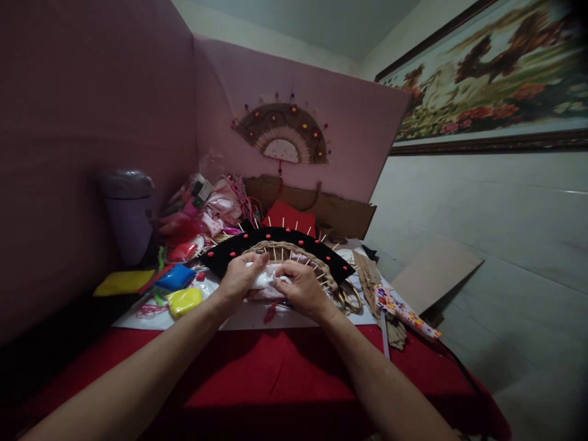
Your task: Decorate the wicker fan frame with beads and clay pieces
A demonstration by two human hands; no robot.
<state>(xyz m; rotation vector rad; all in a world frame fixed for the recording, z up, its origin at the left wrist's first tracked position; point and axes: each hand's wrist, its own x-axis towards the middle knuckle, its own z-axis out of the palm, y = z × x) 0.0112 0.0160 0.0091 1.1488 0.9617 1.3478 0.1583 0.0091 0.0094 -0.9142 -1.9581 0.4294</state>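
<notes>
A small white packet (pixel 264 278), seemingly in shiny clear wrapping, is between my two hands. My left hand (pixel 239 280) pinches one side of it with the thumb on top. My right hand (pixel 304 286) has its fingers closed on the other side. Directly behind them stands a fan-shaped craft piece (pixel 275 236) in black cloth, with red dots and thin sticks poking past its top edge. A braided tan cord (pixel 316 252) curves along its inner arc. My hands hide the lower middle of the fan.
Left are yellow (pixel 184 301) and blue (pixel 175 277) clay packets and a purple tumbler (pixel 127 211). Scissors (pixel 351 298) and a floral-patterned strip (pixel 407 313) lie right. A finished-looking fan (pixel 280 131) hangs on the pink panel (pixel 358 128). Ribbons (pixel 223 205) are heaped behind.
</notes>
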